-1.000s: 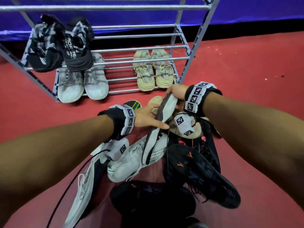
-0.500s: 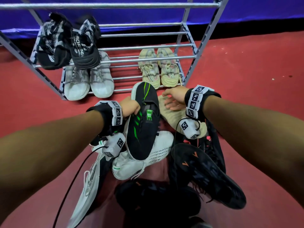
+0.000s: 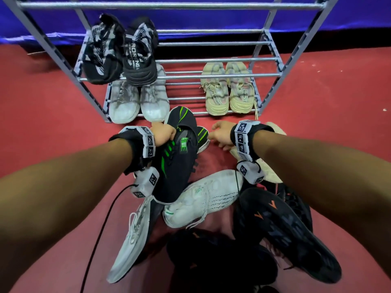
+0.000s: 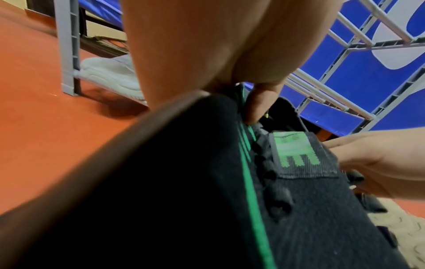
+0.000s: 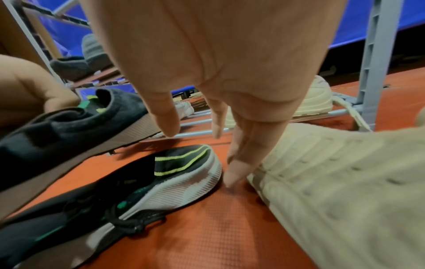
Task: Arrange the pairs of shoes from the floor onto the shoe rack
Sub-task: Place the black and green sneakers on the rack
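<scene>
My left hand (image 3: pixel 164 135) grips a black shoe with green stripes (image 3: pixel 177 157) by its collar, my fingers (image 4: pixel 260 102) hooked inside the opening, and holds it off the floor. Its mate, a second black-green shoe (image 3: pixel 202 137), lies on the red floor beside it, seen heel-first in the right wrist view (image 5: pixel 174 182). My right hand (image 3: pixel 220 135) is open and holds nothing, with its fingertips (image 5: pixel 230 180) pointing down just behind that shoe's heel. The grey shoe rack (image 3: pixel 211 76) stands right in front of my hands.
The rack holds a black-white pair (image 3: pixel 120 51) on an upper shelf, with a grey-white pair (image 3: pixel 137 98) and a beige pair (image 3: pixel 228 89) at the bottom. A beige shoe (image 3: pixel 273 172), white shoes (image 3: pixel 203 195) and black shoes with orange marks (image 3: pixel 281 229) lie on the floor.
Both hands held the black-green shoe sole-up; my right hand has let go and dropped toward its mate on the floor. The left hand turned the shoe upright and keeps it raised.
</scene>
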Tool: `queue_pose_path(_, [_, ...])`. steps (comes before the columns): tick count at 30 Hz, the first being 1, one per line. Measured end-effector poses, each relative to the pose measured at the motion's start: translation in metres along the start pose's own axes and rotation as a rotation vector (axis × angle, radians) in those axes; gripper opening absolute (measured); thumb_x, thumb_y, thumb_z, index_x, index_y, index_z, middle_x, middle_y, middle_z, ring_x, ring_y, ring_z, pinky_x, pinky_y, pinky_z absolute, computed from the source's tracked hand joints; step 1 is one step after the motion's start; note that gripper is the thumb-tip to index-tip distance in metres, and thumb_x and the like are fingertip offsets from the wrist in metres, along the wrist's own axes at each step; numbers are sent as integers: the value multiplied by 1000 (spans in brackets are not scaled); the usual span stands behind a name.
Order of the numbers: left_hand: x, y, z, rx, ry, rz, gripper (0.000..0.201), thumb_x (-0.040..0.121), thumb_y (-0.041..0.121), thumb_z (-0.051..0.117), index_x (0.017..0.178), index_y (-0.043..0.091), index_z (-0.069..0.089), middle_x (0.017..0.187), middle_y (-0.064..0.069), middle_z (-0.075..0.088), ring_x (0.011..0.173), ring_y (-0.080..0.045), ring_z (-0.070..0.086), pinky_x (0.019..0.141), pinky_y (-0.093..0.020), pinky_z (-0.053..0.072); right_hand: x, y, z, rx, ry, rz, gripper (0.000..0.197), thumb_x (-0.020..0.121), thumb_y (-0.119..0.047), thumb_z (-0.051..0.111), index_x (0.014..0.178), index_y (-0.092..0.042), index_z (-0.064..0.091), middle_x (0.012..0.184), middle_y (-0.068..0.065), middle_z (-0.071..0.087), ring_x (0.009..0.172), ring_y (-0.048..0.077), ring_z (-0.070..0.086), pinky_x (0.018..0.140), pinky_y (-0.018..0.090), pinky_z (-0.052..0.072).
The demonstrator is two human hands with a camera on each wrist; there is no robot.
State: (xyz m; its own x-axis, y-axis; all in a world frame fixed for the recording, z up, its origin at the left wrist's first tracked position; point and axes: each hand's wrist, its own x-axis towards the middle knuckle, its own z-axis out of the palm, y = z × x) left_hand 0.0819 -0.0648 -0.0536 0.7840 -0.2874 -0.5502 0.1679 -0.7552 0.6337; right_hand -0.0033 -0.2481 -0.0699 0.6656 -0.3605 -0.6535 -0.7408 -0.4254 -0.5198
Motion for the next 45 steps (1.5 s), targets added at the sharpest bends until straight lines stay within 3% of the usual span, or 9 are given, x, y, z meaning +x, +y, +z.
queue_pose_path(5, [-1, -28, -15, -82, 142, -20, 31, 86, 7, 61, 102, 3, 35, 85, -11, 48, 83, -24, 52, 80, -36, 45, 27, -15, 26, -217, 21, -25, 76, 60, -55, 63, 123, -13, 56, 98, 14, 69, 88, 36, 68, 87, 49, 57])
queue_pose_path(11, [1, -40, -27, -140, 17, -40, 18, 68, -2, 62, 72, 13, 52, 66, -8, 54, 68, -26, 52, 55, -28, 38, 23, -22, 49, -235, 135, 32, 84, 86, -50, 63, 147, -5, 29, 140, 23, 49, 125, 38, 52, 107, 45, 42])
queue_pose_path(18, [-5, -50, -22, -250, -162, 7, 34, 85, -4, 52, 105, 22, 62, 83, -14, 64, 66, -24, 59, 61, -26, 53, 37, -20, 35, -118, 75, 82, 57, 47, -67, 68, 66, -14, 60, 80, 13, 72, 79, 34, 70, 83, 41, 58])
queue_pose_path(22, [-7, -59, -25, -191, -245, 22, 68, 72, -4, 51, 130, 31, 51, 87, -15, 61, 73, -28, 58, 61, -32, 49, 11, -23, 29, 39, 102, 124, 39, 76, -43, 70, 75, -7, 56, 65, 11, 57, 58, 27, 56, 66, 36, 51])
queue_pose_path(26, [-18, -55, -28, -175, -171, 74, 79, 76, -15, 44, 129, 44, 47, 71, -8, 55, 55, -19, 51, 42, -18, 40, 7, -24, 24, 56, 76, 110, 34, 64, -36, 66, 80, -6, 62, 73, 10, 64, 67, 29, 62, 74, 39, 56])
queue_pose_path(29, [-17, -53, -35, -186, -81, 118, 69, 82, -13, 45, 139, 27, 52, 65, -3, 55, 46, -10, 48, 39, -14, 37, -5, -28, 16, 40, 38, 47, 5, 82, -18, 56, 81, -14, 60, 92, 14, 58, 76, 28, 56, 63, 28, 49])
queue_pose_path(33, [-18, -47, -41, -206, -62, 156, 77, 77, -18, 39, 138, 25, 56, 67, -9, 49, 41, -8, 41, 39, -15, 32, -17, -28, -2, -143, 0, -119, 29, 99, -13, 41, 73, -24, 44, 105, 12, 46, 94, 25, 45, 74, 29, 48])
queue_pose_path(38, [-27, -19, -40, -252, -78, 259, 79, 76, -15, 39, 136, 33, 57, 65, -9, 46, 49, -15, 36, 48, -23, 32, -29, -35, -40, -392, 253, -228, 17, 86, 8, 49, 75, -4, 50, 88, 19, 50, 83, 27, 47, 66, 33, 37])
queue_pose_path(45, [-29, 44, -52, -346, 2, 399, 70, 76, -22, 34, 128, 19, 56, 64, -9, 44, 43, -11, 36, 45, -21, 30, -45, -25, -97, -259, 567, -254, 22, 87, -8, 43, 72, -4, 58, 97, 30, 60, 94, 36, 58, 86, 38, 43])
